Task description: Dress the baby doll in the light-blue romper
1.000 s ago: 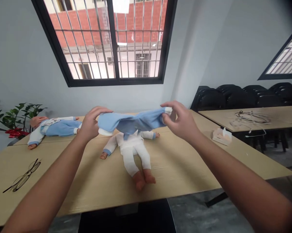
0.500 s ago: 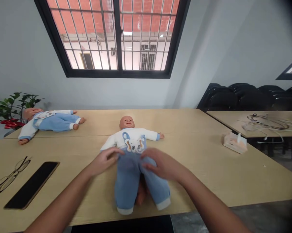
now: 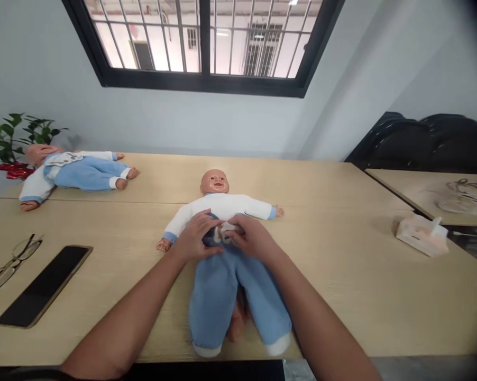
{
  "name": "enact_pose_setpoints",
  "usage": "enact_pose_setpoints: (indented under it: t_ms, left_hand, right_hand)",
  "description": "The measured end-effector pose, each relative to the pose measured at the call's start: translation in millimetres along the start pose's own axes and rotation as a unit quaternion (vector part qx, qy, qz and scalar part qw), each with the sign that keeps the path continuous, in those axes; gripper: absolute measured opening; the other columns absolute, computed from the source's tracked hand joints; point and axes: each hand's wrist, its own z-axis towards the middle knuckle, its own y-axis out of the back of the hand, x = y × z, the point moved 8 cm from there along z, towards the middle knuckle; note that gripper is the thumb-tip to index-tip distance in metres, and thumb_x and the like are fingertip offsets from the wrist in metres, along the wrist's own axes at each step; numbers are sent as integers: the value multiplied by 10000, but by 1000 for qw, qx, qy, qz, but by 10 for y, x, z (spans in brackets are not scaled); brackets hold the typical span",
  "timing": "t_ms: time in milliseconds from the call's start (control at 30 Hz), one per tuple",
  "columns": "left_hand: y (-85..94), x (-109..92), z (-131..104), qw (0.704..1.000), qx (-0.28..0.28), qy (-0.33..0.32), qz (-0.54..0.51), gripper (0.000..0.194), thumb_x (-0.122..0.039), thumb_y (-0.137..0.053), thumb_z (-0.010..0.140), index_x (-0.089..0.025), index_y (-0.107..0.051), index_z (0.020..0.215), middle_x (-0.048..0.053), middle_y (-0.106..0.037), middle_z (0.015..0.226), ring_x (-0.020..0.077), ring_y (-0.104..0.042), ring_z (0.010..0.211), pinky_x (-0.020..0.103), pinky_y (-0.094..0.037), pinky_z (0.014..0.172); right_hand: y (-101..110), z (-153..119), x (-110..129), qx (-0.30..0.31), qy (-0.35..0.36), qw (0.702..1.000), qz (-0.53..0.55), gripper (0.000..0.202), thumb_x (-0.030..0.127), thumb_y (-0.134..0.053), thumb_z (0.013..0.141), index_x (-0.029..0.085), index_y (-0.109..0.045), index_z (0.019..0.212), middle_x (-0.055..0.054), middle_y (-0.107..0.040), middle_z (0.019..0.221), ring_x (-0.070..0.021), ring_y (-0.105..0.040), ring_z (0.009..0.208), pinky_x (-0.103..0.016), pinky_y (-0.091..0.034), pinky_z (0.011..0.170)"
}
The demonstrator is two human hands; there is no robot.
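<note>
A baby doll [image 3: 215,182] lies on its back, head toward the window, in a white long-sleeved top and blue bib overalls [image 3: 212,296]. The bib [image 3: 223,233] has an animal face print, partly covered by my hands. My left hand [image 3: 199,235] rests on the left side of the bib, its fingers bent over the edge and its thumb spread apart below. On the other side, my right hand [image 3: 248,235] has its fingers closed at the bib's upper edge. Bare doll feet show between the trouser legs, whose white cuffs hang loose.
A second doll [image 3: 83,172] in matching clothes lies at the back left, beside a potted plant [image 3: 8,140]. Eyeglasses [image 3: 12,264] and a dark phone [image 3: 46,286] are at my left. A tissue box [image 3: 421,235] stands right. Cables [image 3: 466,196] lie on another table.
Both hands have moved up from the overalls' waist onto the bib, and the right fingers have closed on it. The view has tilted down.
</note>
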Motion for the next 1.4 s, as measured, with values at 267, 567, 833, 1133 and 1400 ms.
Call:
enact_pose_setpoints:
  t_ms: [267,567,833,1133,1400]
  left_hand:
    - [167,114,-109,988,16,125,-90,566,-696,-449,974,-204,-621,754,36,-615,762,200,-561,746,328,-479,719]
    - [16,-19,-166,967,164,182,-76,633,-700,-804,687,-210,-680,1069,41,-691,992,259,-614,911,352,-487,829]
    - [80,75,-171,923,34,249,-291,523,-649,-535,956,-162,-632,1121,48,-672,954,188,-595,849,288,-490,770]
    - [-27,-24,-175,929,115,228,-266,538,-628,-632,925,-178,-648,1221,74,-707,1146,266,-632,1047,362,-501,926]
    - [-190,111,-235,800,-37,271,-534,594,-573,-704,909,-214,-626,1376,110,-686,1366,273,-617,1280,413,-425,1126]
  right_hand:
    - [-213,-101,11,115,-71,990,35,454,491,-792,831,207,-660,1160,-43,-725,973,-202,-609,808,-292,-416,717]
    - [-132,-65,-183,31,-112,921,371,441,600,-651,926,188,-705,1075,-60,-736,1090,-227,-660,1041,-339,-500,935]
    - [-356,-128,-32,197,-110,927,300,542,478,-849,780,225,-707,1237,-53,-746,1196,-265,-668,1107,-398,-499,1013]
    - [-222,-87,-195,45,-148,884,441,505,559,-813,807,179,-704,1120,-78,-736,1137,-226,-664,1032,-370,-511,954]
    - [-295,-131,-117,187,-118,912,346,568,459,-847,802,210,-683,1285,-68,-707,1296,-253,-631,1179,-421,-472,1073]
